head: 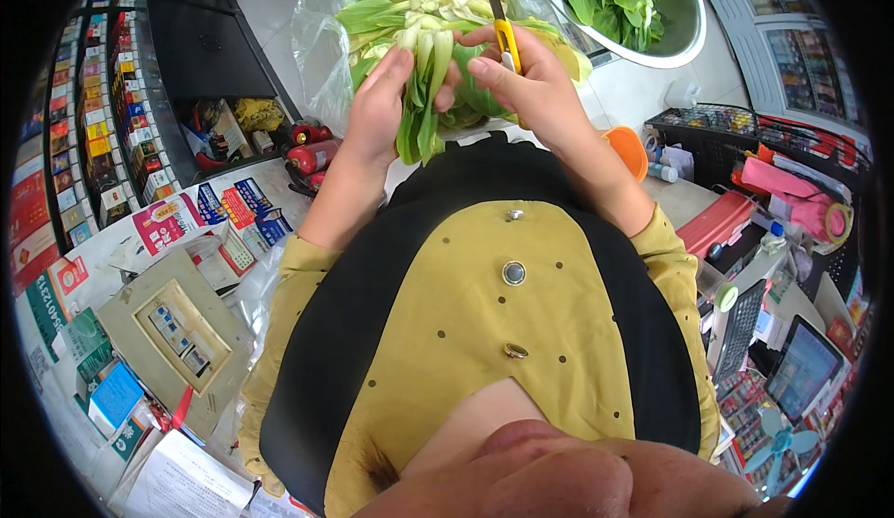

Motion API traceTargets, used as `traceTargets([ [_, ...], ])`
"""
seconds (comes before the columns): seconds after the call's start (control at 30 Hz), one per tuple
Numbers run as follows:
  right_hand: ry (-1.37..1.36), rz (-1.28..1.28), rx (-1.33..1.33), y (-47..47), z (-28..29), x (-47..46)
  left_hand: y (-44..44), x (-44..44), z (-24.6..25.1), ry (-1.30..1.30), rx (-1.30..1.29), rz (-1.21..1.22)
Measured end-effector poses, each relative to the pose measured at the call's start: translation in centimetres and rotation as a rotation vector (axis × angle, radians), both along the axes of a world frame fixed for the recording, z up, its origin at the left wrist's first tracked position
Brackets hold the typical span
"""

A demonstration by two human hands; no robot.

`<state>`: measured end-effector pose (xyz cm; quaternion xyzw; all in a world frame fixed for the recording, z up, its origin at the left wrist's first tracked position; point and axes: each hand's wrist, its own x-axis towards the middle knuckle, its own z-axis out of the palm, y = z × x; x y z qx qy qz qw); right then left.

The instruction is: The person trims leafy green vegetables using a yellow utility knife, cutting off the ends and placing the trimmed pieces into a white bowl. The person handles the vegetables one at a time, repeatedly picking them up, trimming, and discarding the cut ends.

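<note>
My left hand [383,102] holds a bunch of leafy greens [426,92], its pale stem ends up and its leaves hanging down. In my right hand [520,75] is a yellow utility knife [508,43], its blade out and pointing up, away from my body. Fingers of the right hand reach to the right side of the bunch. Beneath and beyond both hands lies a clear plastic bag [314,50] spread open, with more leafy greens [377,15] in it. A metal basin [681,47] with loose green leaves [611,1] stands at the upper right.
An orange plastic container [626,153] is beside my right forearm. Red fire extinguishers [312,158] stand left of my left forearm. At the right are a black wire basket [705,121], a keyboard [742,329] and a small fan [780,441]. Shelves of small packs [94,120] line the left.
</note>
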<state>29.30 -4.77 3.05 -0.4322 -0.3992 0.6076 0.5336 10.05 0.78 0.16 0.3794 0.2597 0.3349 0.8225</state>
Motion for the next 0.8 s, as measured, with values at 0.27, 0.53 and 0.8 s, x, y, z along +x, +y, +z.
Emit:
traceTargets([
  [0.27, -0.013, -0.156, 0.099, 0.8, -0.2, 0.7, 1.2, 2.8, 1.5, -0.299, -0.191, -0.059],
  [0.53, -0.036, -0.373, 0.083, -1.0, 0.2, 2.5, 2.5, 5.2, 2.3, -0.628, -0.223, -0.099],
  [0.8, 0.004, -0.347, 0.064, -3.6, -0.5, 2.7, 3.2, 8.2, 3.7, -0.457, -0.12, 0.151],
])
